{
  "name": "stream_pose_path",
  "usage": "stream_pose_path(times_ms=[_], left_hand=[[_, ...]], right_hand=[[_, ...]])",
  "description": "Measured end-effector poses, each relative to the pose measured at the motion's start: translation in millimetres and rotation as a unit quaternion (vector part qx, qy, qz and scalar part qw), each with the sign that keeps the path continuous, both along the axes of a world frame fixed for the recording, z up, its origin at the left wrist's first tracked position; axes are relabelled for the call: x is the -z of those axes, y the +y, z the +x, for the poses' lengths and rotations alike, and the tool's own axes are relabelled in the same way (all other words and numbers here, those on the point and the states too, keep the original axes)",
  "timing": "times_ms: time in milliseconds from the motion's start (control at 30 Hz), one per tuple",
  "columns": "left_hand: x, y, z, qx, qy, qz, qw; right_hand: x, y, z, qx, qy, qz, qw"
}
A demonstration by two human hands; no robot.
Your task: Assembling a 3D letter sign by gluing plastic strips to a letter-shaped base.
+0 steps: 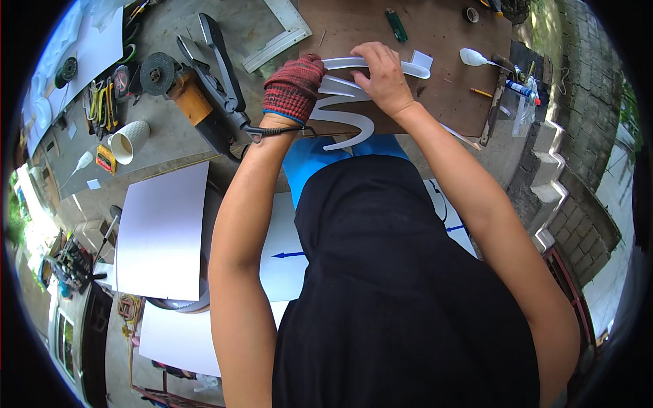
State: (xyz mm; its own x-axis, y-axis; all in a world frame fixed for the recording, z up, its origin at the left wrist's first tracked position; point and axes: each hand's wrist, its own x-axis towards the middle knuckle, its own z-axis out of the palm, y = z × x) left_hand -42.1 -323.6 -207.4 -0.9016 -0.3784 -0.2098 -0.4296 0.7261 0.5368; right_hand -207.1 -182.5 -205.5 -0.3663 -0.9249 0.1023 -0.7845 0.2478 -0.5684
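Observation:
My left hand, in a red and black knitted glove, is closed on the left side of a white curved cutout with thick, ribbon-like bends. My bare right hand pinches the far white strip of the same piece, thumb on the near side and fingers over the top. To the right of that hand the strip's rounded end sticks out. The cutout is over the near edge of a brown board. The glove hides part of its left side. Just beyond the strip's end lies a small white square.
An orange angle grinder lies left of my gloved hand, near a metal square. Farther left are a white cup and several pliers. A green lighter, white squeeze bottle and pencil lie rightward. White sheets lie lower left.

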Motion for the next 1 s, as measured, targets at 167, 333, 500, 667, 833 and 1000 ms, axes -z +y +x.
stream_pose_path(times_ms=[167,333,500,667,833,1000], left_hand=[[-4.4,-0.8,-0.8,0.007,0.001,-0.01,1.0],[5.6,-0.7,-0.9,-0.006,-0.024,0.01,1.0],[4.2,-2.3,-1.1,-0.003,-0.011,0.018,1.0],[6.6,-1.5,0.5,0.004,-0.022,0.003,1.0],[2.9,-1.8,1.0,0.011,-0.017,-0.004,1.0],[0.5,-2.3,-0.4,0.005,-0.01,0.014,1.0]], right_hand=[[-2.8,12.9,-8.4,-0.025,-0.051,-0.009,0.998],[-2.0,12.3,-9.5,-0.041,-0.059,-0.021,0.997],[-2.5,12.9,-10.8,-0.036,-0.071,-0.014,0.997],[-1.7,13.3,-8.9,-0.036,-0.071,-0.015,0.997],[-2.3,13.2,-7.7,-0.046,-0.049,-0.015,0.998],[-2.5,13.5,-9.2,-0.046,-0.044,-0.003,0.998]])
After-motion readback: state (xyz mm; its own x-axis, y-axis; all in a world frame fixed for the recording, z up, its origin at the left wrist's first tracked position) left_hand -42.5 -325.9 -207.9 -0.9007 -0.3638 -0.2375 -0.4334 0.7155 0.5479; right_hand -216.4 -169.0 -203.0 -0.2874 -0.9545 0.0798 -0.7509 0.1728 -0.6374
